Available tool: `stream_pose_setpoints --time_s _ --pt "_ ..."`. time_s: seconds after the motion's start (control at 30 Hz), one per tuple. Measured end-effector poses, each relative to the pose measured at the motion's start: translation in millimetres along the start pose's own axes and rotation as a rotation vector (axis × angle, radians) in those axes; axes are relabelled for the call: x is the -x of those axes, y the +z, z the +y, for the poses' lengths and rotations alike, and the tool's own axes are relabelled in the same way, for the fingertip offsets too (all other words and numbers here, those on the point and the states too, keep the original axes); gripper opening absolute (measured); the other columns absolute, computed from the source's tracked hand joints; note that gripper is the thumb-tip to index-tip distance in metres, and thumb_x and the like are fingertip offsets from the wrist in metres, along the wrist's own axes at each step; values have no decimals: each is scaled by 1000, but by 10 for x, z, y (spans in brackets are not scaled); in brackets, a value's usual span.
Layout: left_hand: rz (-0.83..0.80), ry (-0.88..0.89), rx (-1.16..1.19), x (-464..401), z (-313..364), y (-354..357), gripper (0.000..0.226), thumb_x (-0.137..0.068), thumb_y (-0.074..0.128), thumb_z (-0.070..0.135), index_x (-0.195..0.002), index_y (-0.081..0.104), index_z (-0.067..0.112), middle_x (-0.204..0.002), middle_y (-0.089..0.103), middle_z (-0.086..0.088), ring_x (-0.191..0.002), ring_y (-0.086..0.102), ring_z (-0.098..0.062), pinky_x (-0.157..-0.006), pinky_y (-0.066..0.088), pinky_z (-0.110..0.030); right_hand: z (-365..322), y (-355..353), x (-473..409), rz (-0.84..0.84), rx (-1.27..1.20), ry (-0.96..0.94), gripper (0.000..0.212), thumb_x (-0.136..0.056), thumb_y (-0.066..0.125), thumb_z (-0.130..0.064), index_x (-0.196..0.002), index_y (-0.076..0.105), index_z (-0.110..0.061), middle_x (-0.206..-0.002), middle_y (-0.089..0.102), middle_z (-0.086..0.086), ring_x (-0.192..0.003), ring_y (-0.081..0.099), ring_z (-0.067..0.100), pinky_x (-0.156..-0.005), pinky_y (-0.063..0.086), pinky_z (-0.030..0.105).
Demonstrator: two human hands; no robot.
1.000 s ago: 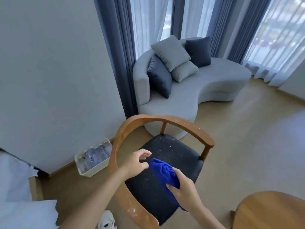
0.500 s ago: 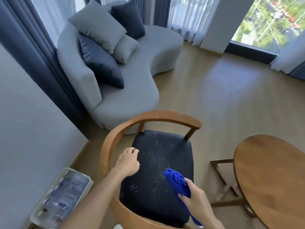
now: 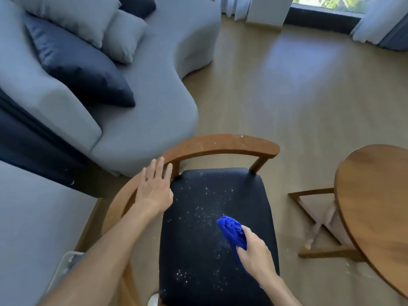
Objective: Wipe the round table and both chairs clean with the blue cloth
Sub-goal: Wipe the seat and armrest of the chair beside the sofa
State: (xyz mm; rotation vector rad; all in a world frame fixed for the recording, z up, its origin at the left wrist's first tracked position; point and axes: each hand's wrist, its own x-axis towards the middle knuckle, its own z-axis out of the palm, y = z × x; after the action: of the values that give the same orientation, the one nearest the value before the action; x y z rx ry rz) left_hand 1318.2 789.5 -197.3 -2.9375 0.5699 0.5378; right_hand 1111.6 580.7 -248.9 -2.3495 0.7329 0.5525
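Note:
A wooden chair (image 3: 220, 145) with a curved back rail stands in front of me. Its black seat (image 3: 198, 217) is speckled with white crumbs, and the rail carries pale dust too. My right hand (image 3: 254, 252) grips the bunched blue cloth (image 3: 231, 231) over the seat's right side. My left hand (image 3: 154, 186) lies flat with straight fingers on the left part of the curved rail. The round wooden table (image 3: 375, 206) is at the right edge, partly cut off.
A grey curved sofa (image 3: 143, 85) with dark and light cushions fills the upper left, close behind the chair. The table's crossed wooden base (image 3: 318, 228) stands on the wood floor right of the chair. A grey wall is at lower left, with a white container's rim (image 3: 64, 259) beside it.
My view has swung right and down, bringing the table further in. My left hand has moved from the seat's edge up onto the back rail and flattened. The cloth stays over the seat's right side.

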Motion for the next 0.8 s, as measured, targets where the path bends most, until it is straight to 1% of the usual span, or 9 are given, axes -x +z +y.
stream_pose_setpoints --time_s 0.1,0.2,0.3,0.4,0.47,0.53,0.6,0.67,0.8 --pt "64 16 -23 -455 -47 80 74 -95 38 28 -151 -9 15 -158 -16 -12 -145 -16 -32 -119 -2 -49 -18 24 -527 138 139 48 53 -91 53 -15 -141 38 -21 -121 58 0 -100 60 22 -81 50 34" --pt "58 14 -42 -793 -68 240 80 -95 38 34 -149 -18 14 -157 -18 -13 -145 -16 -34 -118 -3 -50 -92 141 -1019 320 246 55 59 -91 58 -16 -146 35 -12 -128 53 9 -101 56 28 -76 51 38" --pt "54 27 -63 -915 -75 531 87 -93 39 34 -145 -27 13 -156 -22 -14 -145 -13 -36 -119 2 -50 -101 435 -1397 242 418 -5 69 -91 61 -32 -149 28 -14 -142 38 12 -114 49 30 -84 50 38" --pt "125 44 -113 -919 -116 697 90 -91 38 30 -141 -34 8 -154 -26 -18 -145 -11 -39 -119 3 -47 13 688 -1629 292 555 -188 84 -67 81 -44 -139 47 -19 -141 45 22 -115 54 42 -82 53 50" --pt "151 27 -113 -912 -137 718 87 -92 34 30 -141 -32 3 -154 -26 -21 -145 -12 -39 -119 1 -45 140 799 -1764 295 571 -259 87 -67 76 -55 -143 44 -24 -146 40 23 -125 48 47 -89 48 58" --pt "135 -34 -96 -905 -117 709 84 -93 30 32 -141 -29 -2 -152 -25 -25 -144 -13 -39 -119 -1 -44 226 849 -1872 346 608 -303 83 -73 64 -63 -144 41 -28 -150 34 22 -127 45 46 -91 46 58" --pt "128 -71 -116 -907 -75 705 83 -94 29 32 -140 -29 -5 -152 -22 -29 -144 -10 -41 -119 1 -45 242 915 -1949 394 575 -256 74 -78 51 -65 -142 45 -29 -150 34 22 -121 48 43 -84 49 52" --pt "143 -73 -129 -896 -56 719 81 -92 29 30 -141 -26 -6 -153 -15 -31 -144 0 -43 -120 6 -46 165 1031 -1960 427 470 -122 64 -83 48 -61 -138 49 -29 -146 38 22 -107 51 39 -72 49 46" --pt "211 -44 -126 -938 -71 790 82 -84 38 24 -144 -7 -10 -151 11 -34 -134 28 -46 -114 21 -49 -54 1233 -2056 511 281 44 52 -77 65 -40 -126 57 -25 -130 49 22 -85 50 36 -63 43 41"
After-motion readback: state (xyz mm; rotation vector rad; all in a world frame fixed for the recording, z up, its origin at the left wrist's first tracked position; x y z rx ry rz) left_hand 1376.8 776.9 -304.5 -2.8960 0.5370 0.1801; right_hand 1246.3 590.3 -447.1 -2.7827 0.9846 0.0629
